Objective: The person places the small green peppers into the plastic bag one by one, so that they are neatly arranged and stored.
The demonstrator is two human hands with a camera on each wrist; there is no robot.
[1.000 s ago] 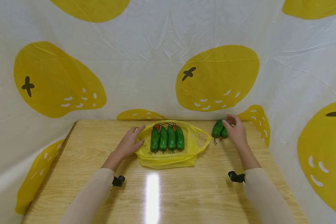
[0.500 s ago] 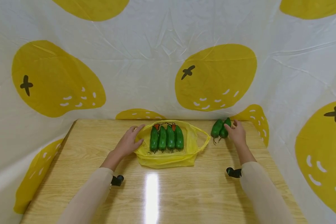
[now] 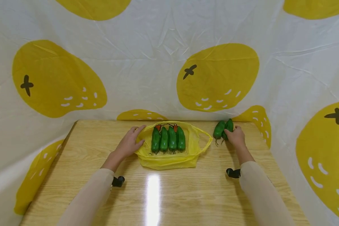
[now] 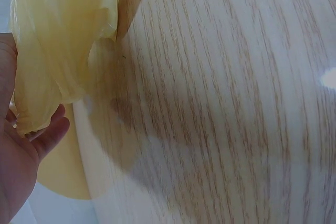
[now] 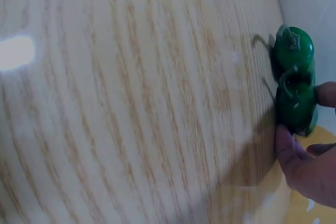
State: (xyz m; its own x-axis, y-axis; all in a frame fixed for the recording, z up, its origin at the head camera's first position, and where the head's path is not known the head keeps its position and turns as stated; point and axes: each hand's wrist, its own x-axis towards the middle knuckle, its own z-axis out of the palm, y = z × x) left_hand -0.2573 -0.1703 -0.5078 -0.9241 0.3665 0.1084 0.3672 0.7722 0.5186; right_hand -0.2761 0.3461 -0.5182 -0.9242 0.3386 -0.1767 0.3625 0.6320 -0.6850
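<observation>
A yellow plastic bag lies spread on the table with its mouth open towards me. Several glossy green peppers lie side by side in it, stems nearest me. My left hand holds the bag's left edge; in the left wrist view, the bag's plastic hangs between thumb and curled fingers. Two more green peppers lie right of the bag. My right hand pinches the right-hand one, thumb on one side, fingers on the other. The left one lies against it, untouched by the hand.
The wooden table carries a bright light reflection in front of the bag. White cloth printed with yellow fruit rises behind and on both sides. The bag's handle loop reaches right, close to the loose peppers.
My right hand has come down from above the two loose peppers and now grips the right-hand one from its right side. The left hand has stayed at the bag's edge.
</observation>
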